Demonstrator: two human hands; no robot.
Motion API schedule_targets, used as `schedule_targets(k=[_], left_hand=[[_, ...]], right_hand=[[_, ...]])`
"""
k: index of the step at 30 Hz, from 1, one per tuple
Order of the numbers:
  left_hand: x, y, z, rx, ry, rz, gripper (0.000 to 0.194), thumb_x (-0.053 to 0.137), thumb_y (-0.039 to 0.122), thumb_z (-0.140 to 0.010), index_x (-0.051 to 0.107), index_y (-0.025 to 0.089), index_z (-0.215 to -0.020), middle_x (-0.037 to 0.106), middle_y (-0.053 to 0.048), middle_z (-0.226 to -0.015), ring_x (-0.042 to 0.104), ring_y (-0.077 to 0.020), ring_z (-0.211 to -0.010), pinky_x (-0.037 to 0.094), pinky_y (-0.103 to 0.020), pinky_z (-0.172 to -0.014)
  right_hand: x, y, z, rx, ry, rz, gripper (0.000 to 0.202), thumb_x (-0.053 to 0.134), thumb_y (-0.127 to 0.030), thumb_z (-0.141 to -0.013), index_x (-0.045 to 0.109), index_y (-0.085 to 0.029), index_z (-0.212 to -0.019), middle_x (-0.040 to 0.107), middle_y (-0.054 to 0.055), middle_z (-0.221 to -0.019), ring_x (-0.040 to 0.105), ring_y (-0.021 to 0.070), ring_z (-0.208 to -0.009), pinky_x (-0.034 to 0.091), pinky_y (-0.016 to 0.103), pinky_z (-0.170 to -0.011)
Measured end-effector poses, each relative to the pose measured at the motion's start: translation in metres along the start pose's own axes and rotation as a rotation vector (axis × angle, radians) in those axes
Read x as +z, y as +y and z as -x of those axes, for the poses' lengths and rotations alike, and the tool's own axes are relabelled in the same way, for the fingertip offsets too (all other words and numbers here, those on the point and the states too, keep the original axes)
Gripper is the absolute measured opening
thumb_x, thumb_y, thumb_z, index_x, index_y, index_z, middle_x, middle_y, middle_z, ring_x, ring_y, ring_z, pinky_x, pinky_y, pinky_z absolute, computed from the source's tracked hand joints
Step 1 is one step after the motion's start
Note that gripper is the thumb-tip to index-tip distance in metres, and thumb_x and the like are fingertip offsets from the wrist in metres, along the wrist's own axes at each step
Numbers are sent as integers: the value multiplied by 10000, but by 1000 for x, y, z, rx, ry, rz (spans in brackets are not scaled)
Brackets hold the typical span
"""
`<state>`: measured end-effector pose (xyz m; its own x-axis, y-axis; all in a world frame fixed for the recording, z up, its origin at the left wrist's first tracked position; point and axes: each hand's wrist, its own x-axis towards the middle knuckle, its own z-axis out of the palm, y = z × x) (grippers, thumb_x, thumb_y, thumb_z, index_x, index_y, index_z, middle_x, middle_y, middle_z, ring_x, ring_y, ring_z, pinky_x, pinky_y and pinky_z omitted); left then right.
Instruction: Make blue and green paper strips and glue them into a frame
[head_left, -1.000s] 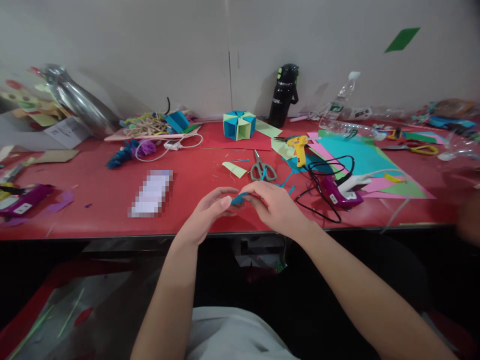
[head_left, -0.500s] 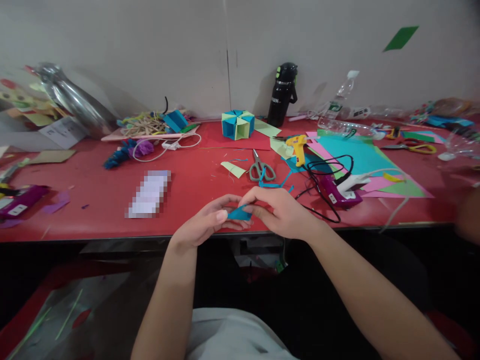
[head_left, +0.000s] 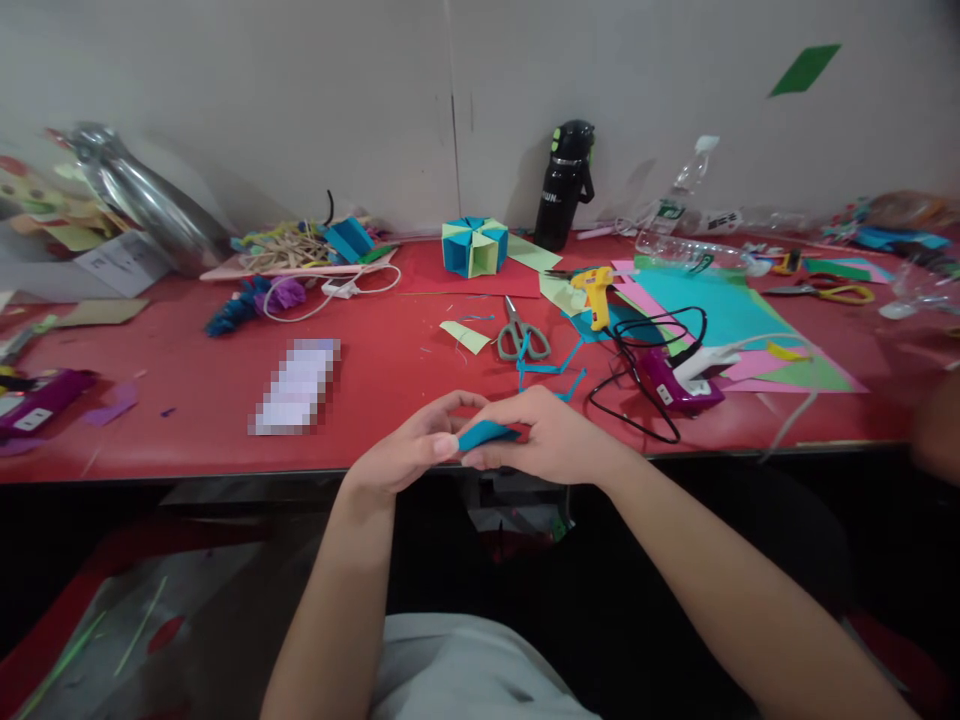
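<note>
Red flat tabletop [head_left: 394, 365] at twelve o'clock — left hand [head_left: 409, 448] and right hand [head_left: 559, 440] pinch curved blue paper piece [head_left: 484, 433]; press evenly.

Paper [head_left: 486, 434] between hands [head_left: 559, 437], scissors [head_left: 517, 330] beyond on table [head_left: 397, 365], glue gun [head_left: 598, 298] to right, flask [head_left: 559, 200] behind.

Dressed in a plain, pale grey shirt [head_left: 465, 655], near white where light falls on it, with a rounded outline, soft creases and a darker, shadowed fold toward the right. Bare at the left hand [head_left: 409, 445] and right hand [head_left: 559, 435], bare at both wrists [head_left: 375, 482], and bare along the left forearm [head_left: 337, 590] and right forearm [head_left: 697, 540] as far up as the view reaches. Slim at the wrists, fuller higher up. Too dark around the shirt to make out clothing further down.
</note>
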<state>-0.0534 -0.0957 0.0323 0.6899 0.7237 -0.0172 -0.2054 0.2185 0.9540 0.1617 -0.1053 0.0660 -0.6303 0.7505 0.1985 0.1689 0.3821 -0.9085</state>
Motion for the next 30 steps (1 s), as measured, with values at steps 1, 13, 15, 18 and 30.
schedule_targets(k=[1, 13, 15, 18, 30], left_hand=[[-1, -1, 0, -7, 1, 15, 635, 761, 600, -781, 620, 211, -1262, 716, -108, -1028, 709, -243, -889, 566, -350, -810], [-14, 8, 7, -158, -145, -184, 802, 835, 557, -725, 489, 195, -1351, 719, -145, -1158, 707, -270, -979, 538, -367, -831], [-12, 14, 8, -190, -89, -253, 809, 865, 512, -703, 483, 218, -1353, 701, -139, -1224, 707, -269, -1020, 540, -364, -857], [-8, 20, 6, -121, -36, -277, 857, 889, 469, -686, 464, 246, -1397, 698, -134, -1249, 693, -307, -1121, 535, -421, -949], [-4, 8, 0, 216, 21, -158, 662, 824, 451, -779, 601, 317, -1387, 642, -96, -1375, 605, -319, -1295, 541, -415, -1029]], right_hand=[[0, 0, 0, 11, 8, 5, 160, 745, -314, -896, 807, -202, -993, 778, 8, -869, 692, 156, -762, 523, 253, -710], [-4, 2, 0, 6, -152, 27, 216, 750, -251, -894, 818, -182, -1087, 820, 44, -903, 743, 154, -763, 542, 230, -715], [-6, 2, 1, -10, -149, 56, 206, 729, -222, -902, 819, -189, -1085, 825, 49, -970, 769, 173, -833, 560, 241, -761], [-9, 1, 2, -137, -69, 102, 232, 659, -171, -930, 812, -214, -1100, 818, 38, -1046, 785, 185, -939, 586, 247, -828], [-8, 4, 4, -512, 237, 425, 326, 567, -41, -940, 790, -215, -1100, 812, 28, -1087, 775, 167, -1029, 623, 257, -928]])
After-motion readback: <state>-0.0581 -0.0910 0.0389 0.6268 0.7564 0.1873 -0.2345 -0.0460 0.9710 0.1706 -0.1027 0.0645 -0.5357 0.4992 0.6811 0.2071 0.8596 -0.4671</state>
